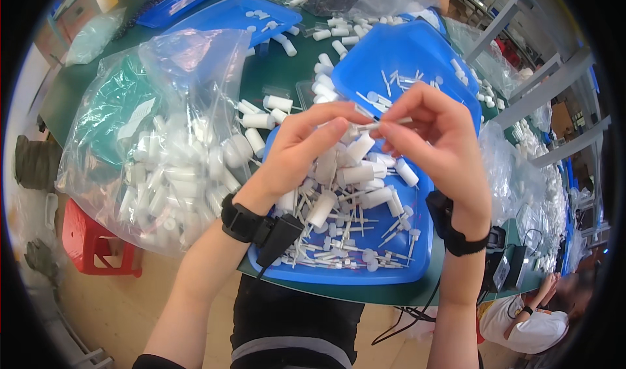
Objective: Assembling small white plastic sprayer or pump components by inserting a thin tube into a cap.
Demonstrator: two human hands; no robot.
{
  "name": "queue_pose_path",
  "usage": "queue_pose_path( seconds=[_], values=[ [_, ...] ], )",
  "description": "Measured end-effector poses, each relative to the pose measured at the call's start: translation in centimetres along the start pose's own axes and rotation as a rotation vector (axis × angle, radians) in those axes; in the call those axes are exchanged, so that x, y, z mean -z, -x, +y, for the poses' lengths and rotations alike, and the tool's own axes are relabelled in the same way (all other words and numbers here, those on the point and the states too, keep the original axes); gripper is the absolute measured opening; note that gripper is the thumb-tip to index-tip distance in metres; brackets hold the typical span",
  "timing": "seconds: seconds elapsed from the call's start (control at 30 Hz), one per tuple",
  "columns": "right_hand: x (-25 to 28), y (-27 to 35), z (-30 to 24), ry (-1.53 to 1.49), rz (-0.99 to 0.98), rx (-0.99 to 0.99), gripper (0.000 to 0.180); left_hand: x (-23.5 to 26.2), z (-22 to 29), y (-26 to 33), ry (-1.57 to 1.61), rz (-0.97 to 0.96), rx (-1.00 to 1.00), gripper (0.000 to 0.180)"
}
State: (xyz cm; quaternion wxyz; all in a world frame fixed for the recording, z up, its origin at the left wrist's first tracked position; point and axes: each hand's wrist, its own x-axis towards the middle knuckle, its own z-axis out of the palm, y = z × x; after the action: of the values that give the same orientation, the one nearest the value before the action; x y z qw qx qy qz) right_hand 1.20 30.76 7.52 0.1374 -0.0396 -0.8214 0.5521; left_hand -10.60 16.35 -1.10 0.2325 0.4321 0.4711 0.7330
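My left hand point(301, 148) and my right hand point(433, 141) meet above a blue tray point(345, 274) at the table's near edge. Between the fingertips of both hands I pinch a thin white stick-like part point(383, 124) held level. The tray beneath holds several small white bottles point(355, 173) and many thin white stems with round caps point(365, 255). A black band with a small black box sits on each wrist.
A big clear bag of white bottles point(173, 167) lies left of the tray. A second blue tray point(404, 62) is propped behind, more blue trays point(241, 14) further back. Loose bottles dot the green table point(274, 69). A red stool point(91, 238) stands left; another person point(528, 320) sits lower right.
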Motion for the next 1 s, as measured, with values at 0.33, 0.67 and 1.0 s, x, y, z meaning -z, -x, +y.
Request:
queue_pose_path(
  seconds=[0.33,0.67,1.0],
  values=[
    [0.5,-19.1,8.6,0.748,0.243,0.099,0.037,0.8,-2.4,-0.7,0.061,0.747,0.021,0.028],
    [-3.7,-21.5,10.4,1.210,0.120,-0.113,0.037,1.2,-2.0,-0.3,0.064,0.693,0.015,0.027],
    [-0.5,-4.1,1.7,0.202,0.146,-0.026,0.024,0.6,-1.4,0.0,0.114,0.533,-0.020,0.024]
  ],
)
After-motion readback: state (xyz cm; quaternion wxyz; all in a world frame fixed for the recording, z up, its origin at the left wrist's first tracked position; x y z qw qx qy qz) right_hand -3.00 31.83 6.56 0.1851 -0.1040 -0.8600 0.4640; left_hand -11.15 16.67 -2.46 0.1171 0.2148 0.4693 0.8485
